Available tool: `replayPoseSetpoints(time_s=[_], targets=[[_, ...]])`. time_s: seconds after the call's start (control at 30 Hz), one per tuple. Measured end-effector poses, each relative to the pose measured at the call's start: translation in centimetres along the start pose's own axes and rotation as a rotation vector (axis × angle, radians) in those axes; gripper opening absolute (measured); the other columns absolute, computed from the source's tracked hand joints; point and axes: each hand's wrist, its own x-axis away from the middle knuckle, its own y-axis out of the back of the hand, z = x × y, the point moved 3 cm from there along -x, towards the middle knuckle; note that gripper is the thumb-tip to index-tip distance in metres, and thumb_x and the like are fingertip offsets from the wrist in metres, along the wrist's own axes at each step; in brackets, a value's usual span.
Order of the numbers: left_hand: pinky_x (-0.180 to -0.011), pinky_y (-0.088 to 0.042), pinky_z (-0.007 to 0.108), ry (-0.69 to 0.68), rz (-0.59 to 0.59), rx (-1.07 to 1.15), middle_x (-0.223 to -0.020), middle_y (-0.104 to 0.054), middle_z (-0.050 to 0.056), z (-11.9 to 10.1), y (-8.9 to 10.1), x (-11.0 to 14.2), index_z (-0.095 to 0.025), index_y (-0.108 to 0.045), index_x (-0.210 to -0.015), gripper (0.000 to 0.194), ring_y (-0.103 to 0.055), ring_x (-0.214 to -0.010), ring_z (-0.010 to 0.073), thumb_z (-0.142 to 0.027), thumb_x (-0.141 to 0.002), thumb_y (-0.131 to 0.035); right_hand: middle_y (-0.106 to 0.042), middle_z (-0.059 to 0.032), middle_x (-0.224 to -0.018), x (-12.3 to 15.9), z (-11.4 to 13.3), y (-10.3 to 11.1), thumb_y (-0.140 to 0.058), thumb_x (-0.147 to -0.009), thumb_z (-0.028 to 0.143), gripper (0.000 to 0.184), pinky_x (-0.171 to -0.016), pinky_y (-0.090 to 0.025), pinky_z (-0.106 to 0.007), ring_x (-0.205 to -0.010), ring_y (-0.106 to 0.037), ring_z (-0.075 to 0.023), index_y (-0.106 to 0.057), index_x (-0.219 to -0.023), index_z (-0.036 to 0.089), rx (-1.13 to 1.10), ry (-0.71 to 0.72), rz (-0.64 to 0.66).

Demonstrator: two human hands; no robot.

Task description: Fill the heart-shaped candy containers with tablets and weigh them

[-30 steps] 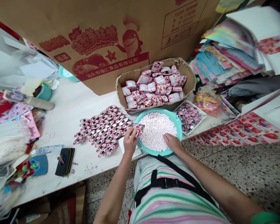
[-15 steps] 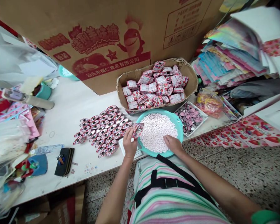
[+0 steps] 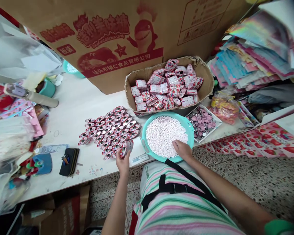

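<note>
1. A large cardboard carton [image 3: 127, 39] stands behind the bench [image 3: 68, 107], printed in red with Chinese lettering and a cartoon sea creature.
2. Stacks of iridescent and pastel packaging sheets [image 3: 254, 58] are heaped at the right, just above a clear plastic bag of sweets [image 3: 224, 109].
3. Strawberry-printed sheets [image 3: 267, 140] lie low at the right, beside the speckled terrazzo floor [image 3: 259, 179].
4. A black zip pouch [image 3: 69, 161] sits on the bench – well apart from a teal cup [image 3: 47, 88].

One head-worn camera, looking forward and down from above the striped shirt [image 3: 183, 209], close over the left grip [image 3: 123, 164] and right grip [image 3: 183, 150], counter [image 3: 71, 107] ahead of both grips, terrazzo floor [image 3: 254, 176] right of the right grip
</note>
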Motion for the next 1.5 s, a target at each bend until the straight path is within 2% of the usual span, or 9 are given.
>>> replayPoseSetpoints(time_s=[0.1,0.2,0.37,0.5,0.63,0.77,1.0,1.27,1.5], targets=[[-0.080,-0.050,0.044,0.079,0.012,-0.144,-0.092,-0.063,0.006,2.0,0.4,0.0,-0.016,-0.058,-0.100,0.049,-0.061,-0.082,0.0217,-0.036,-0.059,-0.074,-0.066,-0.0027,-0.076,0.0,0.0,0.0,-0.031,-0.093,0.039,0.035,-0.055,-0.017,-0.029,-0.061,-0.051,-0.0131,-0.060,-0.084,0.022,0.006,0.004,-0.002],[-0.083,-0.049,0.041,0.044,0.042,-0.203,-0.093,-0.064,0.006,1.4,0.4,0.3,-0.018,-0.059,-0.101,0.045,-0.061,-0.086,0.0220,-0.036,-0.062,-0.071,-0.066,-0.0028,-0.075,0.0,0.1,0.1,-0.031,-0.093,0.039,0.035,-0.055,-0.016,-0.029,-0.060,-0.050,-0.0132,-0.061,-0.083,0.022,0.009,-0.005,0.004],[-0.090,-0.045,0.038,-0.324,0.023,-0.237,-0.102,-0.062,0.009,-5.1,0.8,1.5,-0.019,-0.059,-0.108,0.037,-0.057,-0.098,0.0218,-0.033,-0.074,-0.064,-0.065,-0.0027,-0.075,0.1,0.0,0.0,-0.032,-0.092,0.039,0.034,-0.055,-0.016,-0.029,-0.060,-0.050,-0.0134,-0.061,-0.085,0.023,0.012,-0.005,0.011],[-0.093,-0.045,0.039,-0.683,0.096,-0.215,-0.106,-0.060,0.008,-10.4,-0.6,2.3,-0.025,-0.060,-0.113,0.038,-0.055,-0.102,0.0212,-0.019,-0.076,-0.062,-0.065,-0.0024,-0.075,0.1,-0.2,-0.2,-0.031,-0.093,0.040,0.035,-0.054,-0.016,-0.028,-0.059,-0.049,-0.0132,-0.061,-0.085,0.023,0.019,-0.005,-0.003],[-0.093,-0.045,0.039,-0.852,0.263,-0.262,-0.104,-0.060,0.008,-11.4,-3.6,2.3,-0.027,-0.060,-0.116,0.041,-0.055,-0.102,0.0204,-0.010,-0.079,-0.053,-0.065,-0.0023,-0.074,0.2,0.0,0.0,-0.032,-0.092,0.040,0.035,-0.054,-0.016,-0.029,-0.057,-0.048,-0.0129,-0.061,-0.083,0.023,0.003,-0.004,-0.006],[-0.094,-0.045,0.040,-0.879,0.272,-0.298,-0.104,-0.060,0.008,-11.0,-4.8,2.3,-0.026,-0.060,-0.116,0.040,-0.054,-0.104,0.0208,-0.011,-0.080,-0.051,-0.065,-0.0025,-0.076,0.3,0.3,0.4,-0.032,-0.092,0.039,0.034,-0.054,-0.016,-0.028,-0.058,-0.049,-0.0131,-0.061,-0.083,0.023,-0.018,0.002,-0.016],[-0.090,-0.045,0.036,-0.720,0.231,-0.238,-0.102,-0.060,0.009,-11.1,-4.4,2.8,-0.022,-0.060,-0.114,0.035,-0.055,-0.099,0.0203,-0.018,-0.079,-0.057,-0.065,-0.0023,-0.074,0.2,0.0,0.1,-0.032,-0.092,0.039,0.034,-0.055,-0.017,-0.028,-0.062,-0.052,-0.0138,-0.061,-0.083,0.023,-0.026,0.000,-0.035],[-0.086,-0.046,0.041,-0.109,-0.008,-0.264,-0.100,-0.062,0.010,-2.8,-1.4,1.1,-0.017,-0.057,-0.107,0.044,-0.059,-0.093,0.0236,-0.041,-0.071,-0.065,-0.065,-0.0020,-0.074,0.2,-0.1,0.0,-0.031,-0.093,0.039,0.034,-0.055,-0.016,-0.029,-0.060,-0.051,-0.0133,-0.059,-0.082,0.023,-0.003,0.018,-0.047],[-0.088,-0.045,0.040,-0.111,0.098,-0.326,-0.102,-0.062,0.010,0.7,-2.0,0.9,-0.018,-0.056,-0.106,0.042,-0.058,-0.097,0.0255,-0.035,-0.068,-0.065,-0.066,-0.0022,-0.074,0.3,0.0,0.1,-0.031,-0.093,0.040,0.035,-0.055,-0.016,-0.029,-0.060,-0.051,-0.0130,-0.059,-0.082,0.022,0.007,0.025,-0.046]])
